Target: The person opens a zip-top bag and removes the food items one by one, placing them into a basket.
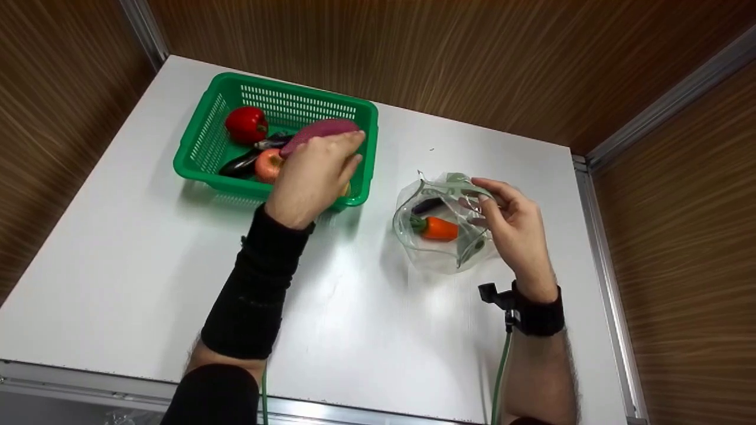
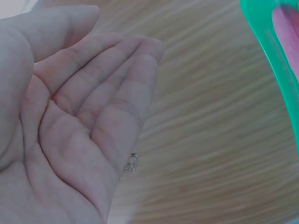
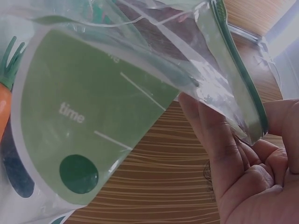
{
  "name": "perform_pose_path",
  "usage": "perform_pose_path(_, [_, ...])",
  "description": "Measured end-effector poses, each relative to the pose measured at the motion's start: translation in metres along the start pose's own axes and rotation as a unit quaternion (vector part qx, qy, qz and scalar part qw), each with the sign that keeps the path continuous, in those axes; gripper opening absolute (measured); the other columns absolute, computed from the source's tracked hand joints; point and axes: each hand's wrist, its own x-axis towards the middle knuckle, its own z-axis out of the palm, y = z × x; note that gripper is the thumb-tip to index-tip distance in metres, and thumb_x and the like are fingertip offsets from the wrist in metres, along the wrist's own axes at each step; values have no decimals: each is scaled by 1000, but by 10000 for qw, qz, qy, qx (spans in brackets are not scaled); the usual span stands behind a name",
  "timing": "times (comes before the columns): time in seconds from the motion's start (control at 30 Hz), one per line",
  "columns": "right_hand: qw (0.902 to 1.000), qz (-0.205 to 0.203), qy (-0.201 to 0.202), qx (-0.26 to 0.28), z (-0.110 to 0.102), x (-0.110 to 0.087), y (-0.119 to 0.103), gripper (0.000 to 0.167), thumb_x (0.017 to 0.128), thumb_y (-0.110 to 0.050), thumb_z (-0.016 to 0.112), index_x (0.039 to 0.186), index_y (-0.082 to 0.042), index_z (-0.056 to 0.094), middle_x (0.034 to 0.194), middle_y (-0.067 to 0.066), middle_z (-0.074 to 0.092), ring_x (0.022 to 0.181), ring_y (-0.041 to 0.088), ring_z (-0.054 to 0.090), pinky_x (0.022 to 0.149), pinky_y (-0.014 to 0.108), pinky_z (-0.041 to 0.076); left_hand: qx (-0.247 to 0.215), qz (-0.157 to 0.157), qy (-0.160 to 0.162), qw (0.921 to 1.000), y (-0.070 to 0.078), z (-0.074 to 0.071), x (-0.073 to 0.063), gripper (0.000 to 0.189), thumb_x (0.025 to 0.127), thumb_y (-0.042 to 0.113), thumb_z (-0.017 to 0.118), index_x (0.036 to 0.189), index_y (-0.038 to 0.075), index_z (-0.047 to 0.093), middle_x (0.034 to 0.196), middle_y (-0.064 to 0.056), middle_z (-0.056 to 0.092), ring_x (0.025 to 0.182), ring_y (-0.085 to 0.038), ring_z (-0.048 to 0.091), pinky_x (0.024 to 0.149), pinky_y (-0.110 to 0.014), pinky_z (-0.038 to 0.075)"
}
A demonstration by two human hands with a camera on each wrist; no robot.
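My left hand [image 1: 319, 171] hovers over the front right of a green plastic basket [image 1: 195, 168], fingers straight and the palm bare in the left wrist view. Beneath and behind it lies a long purple vegetable, like a sweet potato [image 1: 325, 127]. At the right, my right hand [image 1: 520, 227] pinches the rim of a clear zip bag [image 1: 434, 260] between thumb and fingers. The bag stands with its mouth spread. Inside it lie an orange toy-like carrot [image 1: 440, 229] with a green top and a small dark eggplant [image 1: 426, 206].
Also in the basket are a red bell pepper [image 1: 245, 124], dark eggplants [image 1: 239, 165] and a round reddish fruit [image 1: 269, 165]; a yellow thing is mostly hidden by my left hand. The white table [image 1: 331, 319] has wood-grain panels [image 1: 449, 65] at its back and sides.
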Motion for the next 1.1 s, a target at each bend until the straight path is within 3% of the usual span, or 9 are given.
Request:
perform_pose_path(0.43, [9999, -23, -27, 94, -1, 1, 0, 38, 117, 2, 58, 152, 5, 73, 147, 33, 78, 108, -1, 86, 89, 23, 72, 72, 858, -351, 9957, 38, 26, -7, 45, 117, 23, 75, 161, 13, 72, 160, -7, 77, 147, -29, 77, 123, -48, 64])
perform_pose_path(0.57, [9999, -61, -31, 91, -1, 1, 1, 37, 118, 2, 58, 152, 5, 73, 146, 33, 78, 109, -1, 86, 90, 22, 71, -42, 1276, -424, 9909, 48, 34, -10, 44, 116, 23, 77, 158, 10, 74, 158, -8, 79, 145, -30, 78, 125, -47, 63])
perform_pose_path(0.8, [9999, -43, 0, 97, -1, 1, 1, 36, 118, 0, 60, 152, 4, 73, 145, 33, 78, 108, 0, 86, 87, 22, 71, -2, 1896, -420, 9810, 63, 49, -12, 39, 113, 20, 80, 151, 13, 79, 146, -5, 85, 132, -27, 84, 113, -45, 69])
perform_pose_path(0.97, [10000, -61, -33, -11, -1, 0, 0, 38, 118, 1, 58, 152, 4, 73, 144, 32, 79, 108, -1, 86, 87, 21, 71, 39, 2053, -621, 9767, 67, 61, -11, 38, 113, 18, 79, 151, 13, 79, 143, -5, 86, 127, -27, 84, 108, -46, 71])
perform_pose_path(1.1, [9999, -89, -65, -66, 0, 0, 0, 38, 117, 2, 57, 152, 3, 74, 143, 31, 79, 107, -1, 85, 87, 21, 71, -117, 2100, -1044, 9720, 69, 72, -7, 39, 113, 17, 79, 152, 12, 78, 141, -6, 86, 123, -27, 84, 108, -45, 70])
